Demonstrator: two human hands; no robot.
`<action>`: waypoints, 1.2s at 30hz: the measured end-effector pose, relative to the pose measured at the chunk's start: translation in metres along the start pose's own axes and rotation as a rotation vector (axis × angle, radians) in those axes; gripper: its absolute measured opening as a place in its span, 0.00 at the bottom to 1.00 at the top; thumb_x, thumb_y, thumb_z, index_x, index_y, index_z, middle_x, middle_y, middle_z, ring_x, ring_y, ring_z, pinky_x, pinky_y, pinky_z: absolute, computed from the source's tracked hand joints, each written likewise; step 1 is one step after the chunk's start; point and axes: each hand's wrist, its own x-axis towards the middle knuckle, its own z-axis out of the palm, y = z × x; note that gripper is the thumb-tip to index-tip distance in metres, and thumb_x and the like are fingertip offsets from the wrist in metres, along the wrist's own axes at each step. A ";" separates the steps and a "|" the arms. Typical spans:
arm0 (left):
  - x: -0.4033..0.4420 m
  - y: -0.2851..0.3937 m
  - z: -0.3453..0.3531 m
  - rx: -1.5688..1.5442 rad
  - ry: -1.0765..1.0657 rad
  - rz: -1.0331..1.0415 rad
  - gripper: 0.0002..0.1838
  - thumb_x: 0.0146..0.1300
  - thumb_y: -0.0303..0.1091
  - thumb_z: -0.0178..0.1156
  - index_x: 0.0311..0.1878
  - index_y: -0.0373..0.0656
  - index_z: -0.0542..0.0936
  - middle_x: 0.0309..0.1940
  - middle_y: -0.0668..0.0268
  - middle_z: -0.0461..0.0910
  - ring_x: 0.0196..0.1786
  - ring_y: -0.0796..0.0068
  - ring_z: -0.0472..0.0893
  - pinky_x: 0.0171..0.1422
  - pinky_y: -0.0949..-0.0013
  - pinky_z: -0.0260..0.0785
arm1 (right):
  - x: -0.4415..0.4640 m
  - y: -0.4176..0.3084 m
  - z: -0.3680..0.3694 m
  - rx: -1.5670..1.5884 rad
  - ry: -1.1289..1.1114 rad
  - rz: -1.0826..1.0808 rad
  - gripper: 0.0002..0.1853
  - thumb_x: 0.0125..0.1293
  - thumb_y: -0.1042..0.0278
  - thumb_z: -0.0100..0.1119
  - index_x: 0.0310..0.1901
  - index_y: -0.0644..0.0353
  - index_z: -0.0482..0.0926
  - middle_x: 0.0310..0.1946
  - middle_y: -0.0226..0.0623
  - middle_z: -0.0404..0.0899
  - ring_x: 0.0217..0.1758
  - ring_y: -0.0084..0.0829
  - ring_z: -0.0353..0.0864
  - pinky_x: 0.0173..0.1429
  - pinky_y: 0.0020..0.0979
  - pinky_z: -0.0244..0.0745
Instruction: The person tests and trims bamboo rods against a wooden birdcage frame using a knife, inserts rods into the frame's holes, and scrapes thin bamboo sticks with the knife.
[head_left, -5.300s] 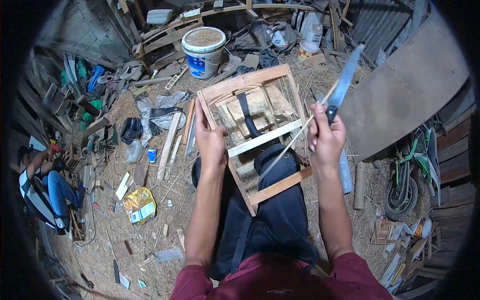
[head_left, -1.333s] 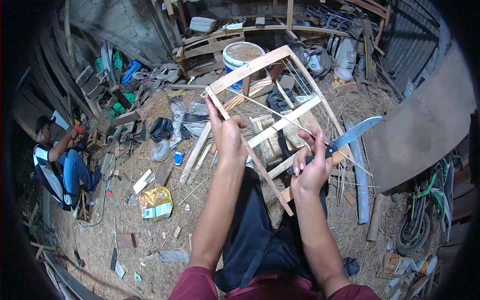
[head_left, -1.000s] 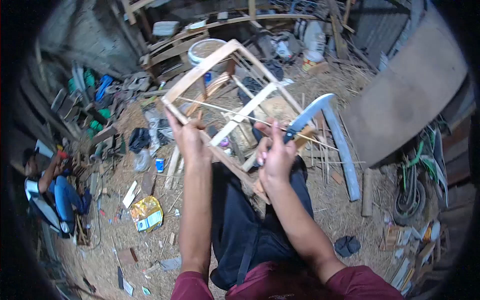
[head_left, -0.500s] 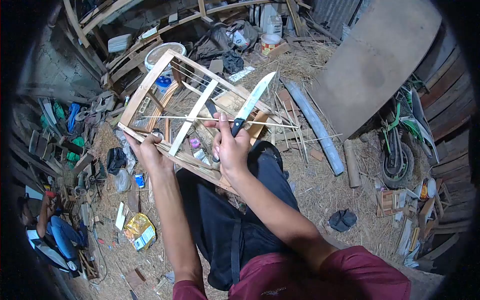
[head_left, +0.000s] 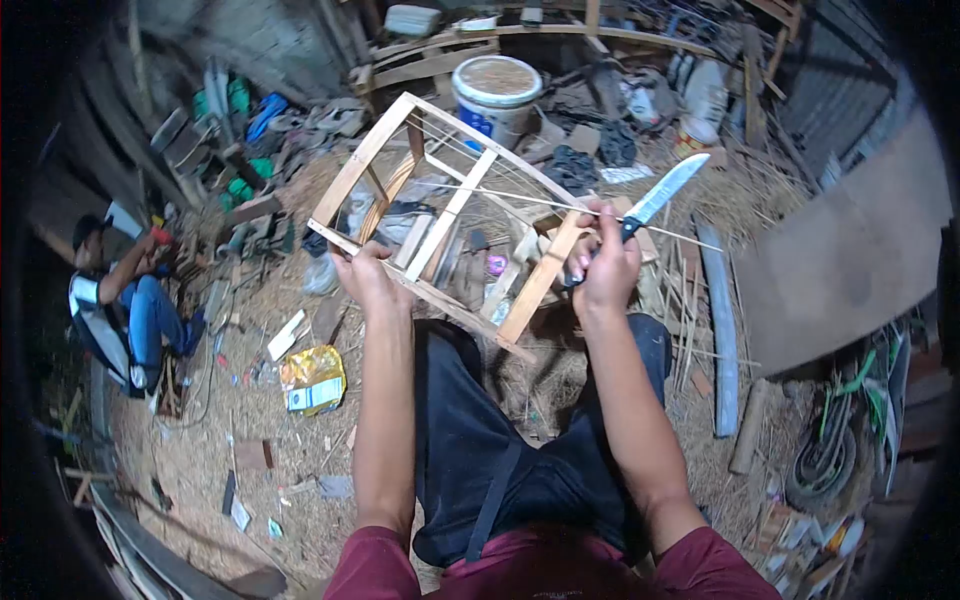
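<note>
My left hand (head_left: 375,282) is closed around the near rail of an open, box-like wooden frame (head_left: 462,215) held above my lap. The frame is made of nailed pale slats, with thin rods strung along its far side. At the frame's right end, my right hand (head_left: 608,268) is closed on a knife (head_left: 672,188) with a black handle, its broad blade pointing up and to the right. A long thin wooden stick (head_left: 520,197) passes across the frame and under the fingers of that same hand. Part of the knife handle is hidden by the fingers.
Another person (head_left: 130,310) sits at the left, hands raised. A white bucket (head_left: 497,85) stands beyond the frame. A grey-blue plank (head_left: 718,330), a large board (head_left: 850,260) and a motorbike wheel (head_left: 822,460) are on the right. A yellow packet (head_left: 313,380) lies on the straw-strewn floor.
My view has swung left, bringing the other person more fully into sight. Frame, knife and both hands now appear farther right. My right hand has shifted to the frame's right end, still holding the knife.
</note>
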 end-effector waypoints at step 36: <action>0.128 -0.134 -0.062 0.688 -0.328 -0.272 0.18 0.66 0.32 0.55 0.58 0.39 0.76 0.49 0.59 0.81 0.52 0.68 0.80 0.55 0.62 0.73 | 0.073 0.088 -0.038 -1.015 -0.497 0.035 0.19 0.65 0.52 0.64 0.31 0.64 0.84 0.18 0.33 0.80 0.22 0.22 0.76 0.28 0.31 0.68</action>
